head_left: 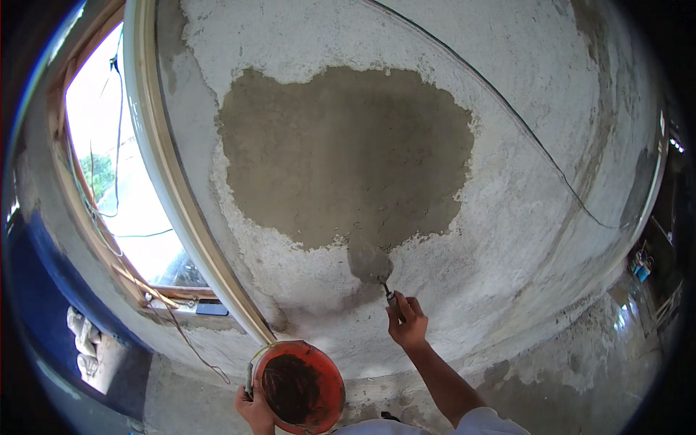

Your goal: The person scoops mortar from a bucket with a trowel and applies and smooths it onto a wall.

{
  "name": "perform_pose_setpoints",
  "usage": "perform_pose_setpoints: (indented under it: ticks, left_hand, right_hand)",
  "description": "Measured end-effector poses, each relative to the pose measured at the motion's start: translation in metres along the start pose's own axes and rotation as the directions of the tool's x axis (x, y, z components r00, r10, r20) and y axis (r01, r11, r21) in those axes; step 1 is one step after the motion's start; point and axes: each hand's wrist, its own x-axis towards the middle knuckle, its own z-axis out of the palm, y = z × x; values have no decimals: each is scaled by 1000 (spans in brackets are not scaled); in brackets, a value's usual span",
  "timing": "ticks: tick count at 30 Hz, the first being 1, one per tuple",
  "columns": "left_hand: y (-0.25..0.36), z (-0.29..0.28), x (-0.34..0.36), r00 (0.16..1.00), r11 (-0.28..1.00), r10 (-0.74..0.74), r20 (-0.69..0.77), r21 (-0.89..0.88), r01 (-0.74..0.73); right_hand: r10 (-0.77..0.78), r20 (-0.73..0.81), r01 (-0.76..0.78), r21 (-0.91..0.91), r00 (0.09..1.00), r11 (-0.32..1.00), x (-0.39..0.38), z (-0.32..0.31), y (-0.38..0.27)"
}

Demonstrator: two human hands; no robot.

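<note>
My right hand (409,322) is closed around the handle of a trowel (370,262). The trowel's rounded grey blade lies at the wall, touching or very near the lower edge of a damp grey mortar patch (341,152). An orange bucket (333,377), with dark wet residue inside, is tipped so that its mouth faces up toward me. At the bucket's left side, my left hand (255,412) grips it by the rim or handle; a slim greyish piece sticks up beside the fingers. Part of that hold is hidden.
Rough pale plaster wall (507,217) surrounds the patch. A dark cable (500,94) runs slanting across its upper right. To the left stand a pale upright pole (170,167) and a wooden-framed window (130,279) with loose wires. Whitish bundles (83,337) lie at the lower left.
</note>
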Motion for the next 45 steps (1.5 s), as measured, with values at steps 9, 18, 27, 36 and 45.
perform_pose_setpoints:
  ticks: [9, 18, 27, 36, 45]
  left_hand:
    - [9, -10, 16, 997, 991, 23, 70, -134, -14]
    - [9, -8, 18, 993, 994, -3, 118, -110, 16]
    - [8, 5, 8, 999, 997, 4, 43, -71, -1]
    - [0, 18, 0, 998, 998, 52, 41, -34, -50]
    - [7, 13, -6, 999, 999, -21, 48, -35, 23]
  right_hand:
    - [2, -107, -2, 5, 994, 1000, 10, 5, -21]
    - [-24, -68, 28, 57, 997, 998, 6, 4, -21]
    - [-31, 25, 29, 70, 999, 997, -5, 2, -1]
    - [-23, 17, 22, 19, 1000, 1000, 18, -1, 8]
    - [-73, -46, 76, 66, 996, 995, 22, -1, -5]
